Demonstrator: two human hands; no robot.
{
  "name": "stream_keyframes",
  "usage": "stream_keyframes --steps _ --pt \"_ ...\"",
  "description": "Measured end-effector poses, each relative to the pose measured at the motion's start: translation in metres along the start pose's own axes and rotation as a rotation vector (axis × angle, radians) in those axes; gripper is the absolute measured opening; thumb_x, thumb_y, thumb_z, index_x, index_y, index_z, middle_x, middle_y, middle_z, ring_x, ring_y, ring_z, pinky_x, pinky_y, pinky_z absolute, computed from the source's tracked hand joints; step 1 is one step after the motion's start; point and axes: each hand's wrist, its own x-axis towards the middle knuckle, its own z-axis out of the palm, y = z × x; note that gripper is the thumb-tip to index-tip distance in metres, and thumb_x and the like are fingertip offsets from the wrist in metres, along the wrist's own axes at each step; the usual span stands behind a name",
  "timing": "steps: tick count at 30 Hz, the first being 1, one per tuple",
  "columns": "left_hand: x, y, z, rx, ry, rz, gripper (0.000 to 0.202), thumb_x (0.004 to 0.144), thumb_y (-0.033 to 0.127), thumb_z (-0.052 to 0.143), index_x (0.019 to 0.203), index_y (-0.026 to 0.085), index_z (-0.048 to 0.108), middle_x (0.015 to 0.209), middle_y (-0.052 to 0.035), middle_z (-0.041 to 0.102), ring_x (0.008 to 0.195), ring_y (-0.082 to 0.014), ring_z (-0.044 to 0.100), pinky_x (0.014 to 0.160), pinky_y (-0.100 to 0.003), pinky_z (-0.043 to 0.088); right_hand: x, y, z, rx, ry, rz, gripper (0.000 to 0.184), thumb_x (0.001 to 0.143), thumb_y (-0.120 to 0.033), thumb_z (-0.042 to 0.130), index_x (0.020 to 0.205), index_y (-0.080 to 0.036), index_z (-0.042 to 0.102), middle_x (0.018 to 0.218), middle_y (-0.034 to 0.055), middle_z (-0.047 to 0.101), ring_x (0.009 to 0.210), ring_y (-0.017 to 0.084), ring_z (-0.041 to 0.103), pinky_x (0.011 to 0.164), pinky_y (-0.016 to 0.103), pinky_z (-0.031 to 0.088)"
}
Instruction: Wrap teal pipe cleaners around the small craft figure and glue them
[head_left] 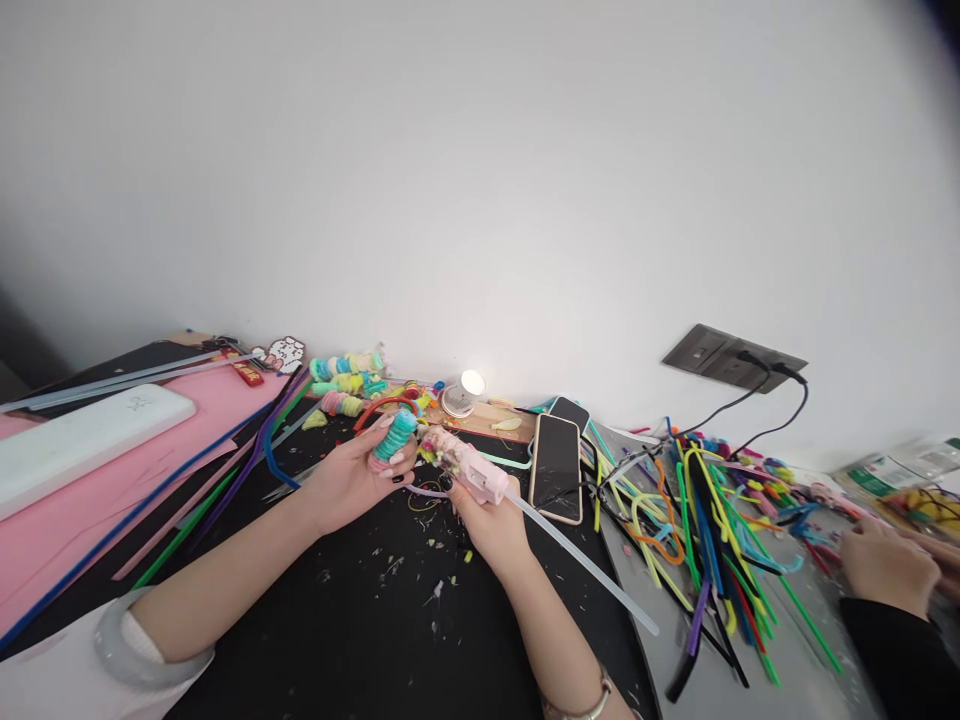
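In the head view, my left hand (356, 475) is closed round a coiled roll of fuzzy pipe cleaner (394, 438), teal on top and pink below. My right hand (486, 530) grips a pale pink hot glue gun (472, 468), whose nozzle end is smeared with residue and points at the roll. Whether the nozzle touches the roll I cannot tell. A long translucent glue stick (589, 560) sticks out of the gun's back end. Behind my left hand lie several similar coiled rolls (341, 372) in yellow, blue, green and pink.
A paper cup (463, 392) stands by the wall. A phone (556, 466) lies right of the gun. Loose pipe cleaners (697, 540) spread across the right side. A white oblong device (90, 440) rests on pink sheets (45, 560). Another person's hand (889, 565) works at far right.
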Motion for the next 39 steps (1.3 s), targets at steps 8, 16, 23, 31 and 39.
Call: stream_keyframes --steps 8,16,23,31,39 --pt "0.001 -0.001 0.001 0.009 0.024 -0.004 0.030 0.102 0.019 0.048 0.077 0.017 0.065 0.061 -0.0012 0.049 0.054 -0.0138 0.046 0.058 -0.026 0.052 -0.001 0.003 0.004 0.037 -0.016 0.129 0.037 0.081 -0.037 0.067 0.115 -0.049 0.076 0.099 0.0044 0.083 0.107 0.033 0.077 0.077 0.037 0.068" --pt "0.000 0.000 0.004 0.002 0.066 -0.007 0.026 0.100 0.019 0.051 0.078 0.018 0.065 0.058 0.0009 0.046 0.052 -0.0142 0.047 0.055 -0.026 0.052 0.002 0.000 0.002 0.050 -0.023 0.108 0.032 0.083 -0.039 0.064 0.110 -0.048 0.077 0.096 0.0037 0.084 0.106 0.031 0.077 0.077 0.035 0.066" --pt "0.001 -0.001 0.002 0.002 0.063 0.014 0.026 0.101 0.018 0.051 0.079 0.018 0.066 0.057 0.0008 0.048 0.052 -0.0140 0.048 0.057 -0.027 0.053 0.006 -0.017 -0.005 0.057 -0.056 0.110 0.029 0.083 -0.032 0.071 0.106 -0.046 0.080 0.096 0.0035 0.083 0.104 0.030 0.078 0.075 0.032 0.066" --pt "0.001 -0.001 0.003 -0.003 0.113 0.016 0.010 0.096 0.018 0.060 0.090 0.021 0.067 0.062 0.0006 0.053 0.053 -0.0150 0.052 0.056 -0.028 0.052 0.011 -0.029 0.000 0.150 -0.125 0.161 0.027 0.083 -0.031 0.073 0.107 -0.023 0.083 0.092 0.0058 0.082 0.083 0.027 0.079 0.075 0.033 0.066" --pt "0.002 -0.003 -0.001 0.021 0.087 0.037 0.015 0.098 0.018 0.057 0.089 0.021 0.069 0.065 -0.0018 0.058 0.054 -0.0152 0.053 0.058 -0.028 0.054 0.014 -0.034 -0.004 0.242 -0.163 0.164 0.031 0.085 -0.030 0.067 0.110 -0.018 0.082 0.083 0.0056 0.081 0.073 0.024 0.076 0.075 0.033 0.064"
